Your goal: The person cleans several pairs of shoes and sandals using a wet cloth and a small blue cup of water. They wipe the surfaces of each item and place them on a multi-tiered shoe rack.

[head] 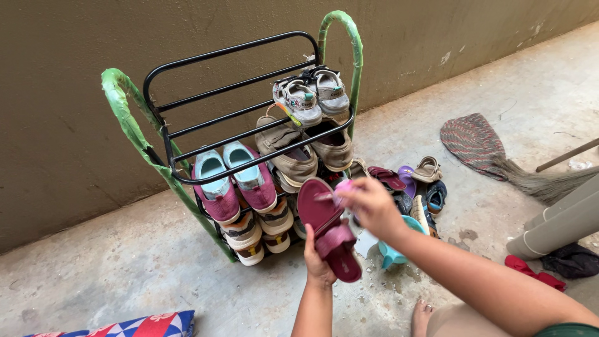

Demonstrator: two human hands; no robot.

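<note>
the left hand grips a maroon sandal from beneath, fingers closed around its sole, holding it tilted just in front of the black shoe rack. the right hand pinches a small pink cloth against the sandal's upper end, fingers curled shut. pink slip-on shoes sit on the rack beside it, and a heap of sandals lies on the concrete floor nearby.

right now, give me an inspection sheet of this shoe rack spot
surface: bare concrete floor, stained.
job's things: maroon sandal held sole-up; small pink object, too blurred to name.
clutter: loose footwear pile, broom, red cloth, patterned cushion.
grips: left hand holds the sandal; right hand pinches the pink object against it.
cables: nothing seen.
surroundings: shoe rack of shoes against a brown wall.
</note>
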